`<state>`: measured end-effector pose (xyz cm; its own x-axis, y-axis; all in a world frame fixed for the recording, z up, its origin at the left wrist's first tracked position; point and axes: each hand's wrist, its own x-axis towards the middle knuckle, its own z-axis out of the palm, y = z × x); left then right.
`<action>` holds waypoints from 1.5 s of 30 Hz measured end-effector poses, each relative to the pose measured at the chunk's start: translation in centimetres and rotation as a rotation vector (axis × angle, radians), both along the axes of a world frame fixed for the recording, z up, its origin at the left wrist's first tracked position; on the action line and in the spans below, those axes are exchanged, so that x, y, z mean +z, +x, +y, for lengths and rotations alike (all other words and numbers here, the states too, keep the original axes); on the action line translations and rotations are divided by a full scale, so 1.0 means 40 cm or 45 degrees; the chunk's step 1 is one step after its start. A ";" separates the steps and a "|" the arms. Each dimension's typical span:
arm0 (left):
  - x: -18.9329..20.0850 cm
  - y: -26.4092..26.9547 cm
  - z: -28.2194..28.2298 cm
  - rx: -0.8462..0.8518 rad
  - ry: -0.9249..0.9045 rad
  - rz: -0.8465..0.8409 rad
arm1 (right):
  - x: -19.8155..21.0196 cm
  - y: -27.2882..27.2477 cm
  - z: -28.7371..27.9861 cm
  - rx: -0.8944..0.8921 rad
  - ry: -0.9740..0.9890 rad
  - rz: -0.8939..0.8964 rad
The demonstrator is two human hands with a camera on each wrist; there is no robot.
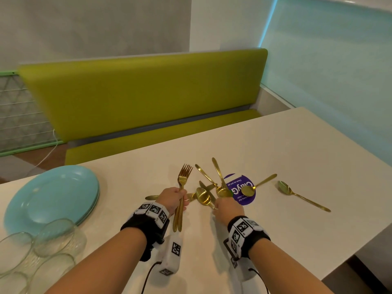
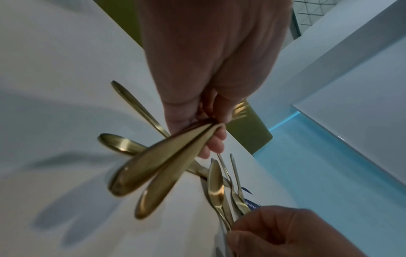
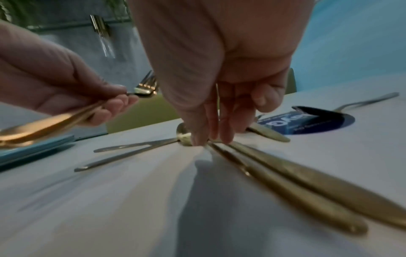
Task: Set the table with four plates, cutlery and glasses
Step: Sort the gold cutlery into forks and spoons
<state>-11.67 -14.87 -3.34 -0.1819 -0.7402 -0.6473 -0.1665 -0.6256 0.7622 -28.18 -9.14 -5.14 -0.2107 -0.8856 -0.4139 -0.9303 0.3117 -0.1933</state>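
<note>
My left hand [image 1: 182, 198] grips a bunch of gold forks [image 1: 185, 172] by their handles, tines pointing away, just above the white table [image 1: 297, 145]. The handles [image 2: 153, 170] fan out toward the left wrist camera. My right hand [image 1: 220, 203] is down on a heap of gold spoons and knives [image 1: 204, 196]. Its thumb and fingertips [image 3: 197, 139] pinch the necks of two pieces whose long handles [image 3: 307, 191] lie flat on the table. A stack of light blue plates [image 1: 53, 198] sits at the left, with several clear glasses [image 1: 55, 236] in front of it.
A round purple sticker [image 1: 235, 181] lies under part of the heap, with one spoon [image 1: 248, 190] on it. Another spoon [image 1: 284, 186] lies alone further right. A green bench [image 1: 148, 92] runs behind the table's far edge.
</note>
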 end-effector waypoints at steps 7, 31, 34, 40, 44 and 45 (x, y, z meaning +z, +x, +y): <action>-0.014 0.013 0.002 -0.027 0.054 -0.001 | -0.040 0.019 0.000 -0.157 0.027 0.024; -0.010 0.013 -0.010 -0.044 0.107 0.161 | 0.026 0.105 -0.077 -0.607 0.019 -1.219; -0.015 0.010 -0.015 -0.068 0.106 0.133 | 0.017 0.111 -0.084 -0.528 -0.019 -1.091; -0.019 0.000 -0.023 -0.003 0.125 0.081 | 0.031 0.089 -0.108 -0.361 -0.036 -0.891; -0.035 0.009 -0.045 0.090 0.119 -0.005 | 0.035 0.033 -0.154 -0.372 -0.168 -0.531; -0.038 0.013 -0.049 0.106 0.118 -0.024 | 0.032 0.018 -0.167 -0.404 -0.185 -0.460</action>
